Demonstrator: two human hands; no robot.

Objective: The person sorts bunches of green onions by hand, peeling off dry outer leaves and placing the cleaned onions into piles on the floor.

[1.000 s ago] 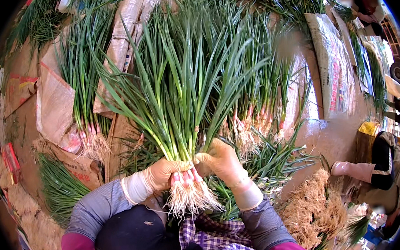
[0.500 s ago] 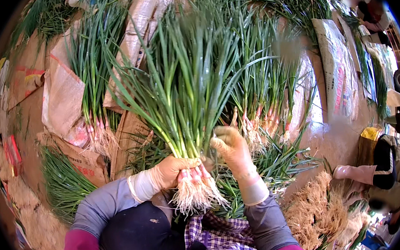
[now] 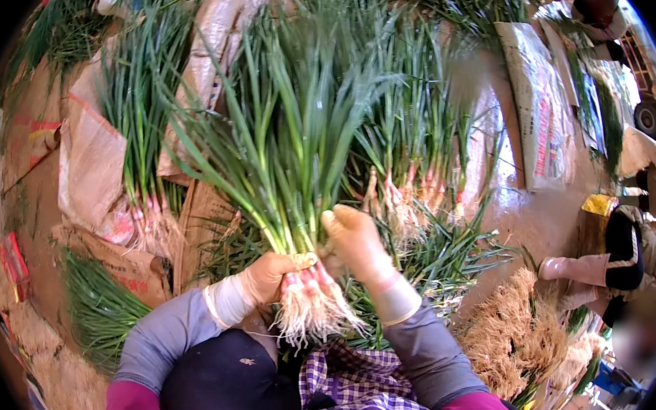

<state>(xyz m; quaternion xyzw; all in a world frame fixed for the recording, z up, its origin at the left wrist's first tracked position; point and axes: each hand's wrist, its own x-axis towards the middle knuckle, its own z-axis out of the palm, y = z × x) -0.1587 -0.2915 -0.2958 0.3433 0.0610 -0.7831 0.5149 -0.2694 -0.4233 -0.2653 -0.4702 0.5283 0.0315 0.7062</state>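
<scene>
A bunch of green garlic (image 3: 285, 154) stands upright before me, leaves fanned out at the top. Its pinkish-white bases end in pale roots (image 3: 317, 310) that hang above my lap. My left hand (image 3: 270, 275), in a pale yellowish glove, wraps round the bunch just above the roots, thumb across the front. On the right side of the stems, my gloved right hand (image 3: 358, 241) has its fingers curled in against them. Whatever those fingers pinch is hidden.
More green garlic lies ahead on the right (image 3: 412, 191) and left (image 3: 151, 211), on woven sacks (image 3: 93, 154). Loose leaves (image 3: 456, 264) cover the ground near my right arm. Beside them is a heap of brown roots (image 3: 511, 329). Other people (image 3: 598, 10) are at the right edge.
My right hand has moved left and slightly up, closer against the stems, and its fingers have curled in. The left hand keeps its grip on the bunch. The whole view has shifted slightly.
</scene>
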